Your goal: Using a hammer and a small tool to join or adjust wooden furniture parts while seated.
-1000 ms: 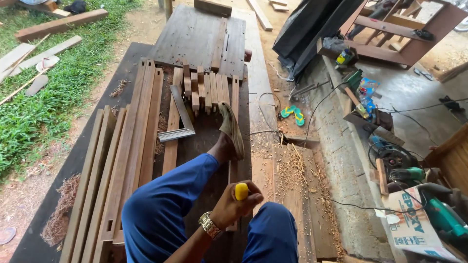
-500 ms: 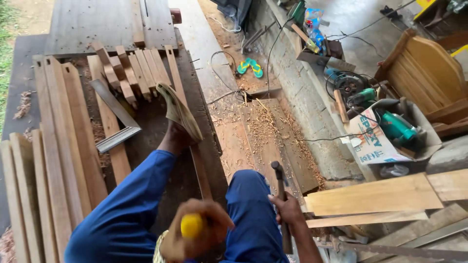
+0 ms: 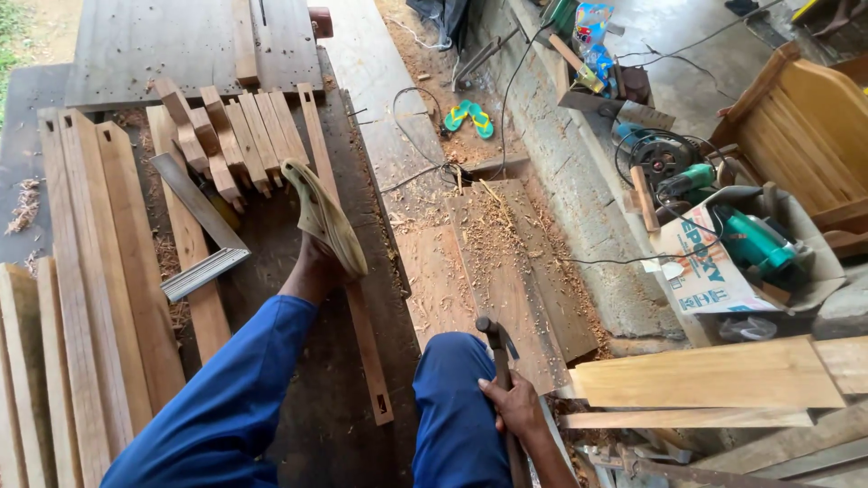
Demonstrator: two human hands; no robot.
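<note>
My right hand [image 3: 515, 408] grips the wooden handle of a hammer [image 3: 495, 339] beside my right knee, its dark head pointing up. My left hand is out of view. My left leg in blue trousers stretches forward, and its sandalled foot [image 3: 327, 217] rests on a long wooden strip [image 3: 369, 357] with small mortise holes near each end. The strip lies on a dark work surface [image 3: 289, 271].
A steel square [image 3: 203, 258] lies left of my foot. Long planks [image 3: 99, 235] and several short cut pieces [image 3: 226, 136] lie at the left. To the right are sawdust-covered boards [image 3: 493, 262], green flip-flops [image 3: 470, 117], cables, a box of power tools [image 3: 723, 262] and pale planks [image 3: 705, 375].
My left hand with its yellow-handled tool has dropped out of view. My right hand with the hammer now sits nearer the bottom centre. The view has shifted slightly to the right.
</note>
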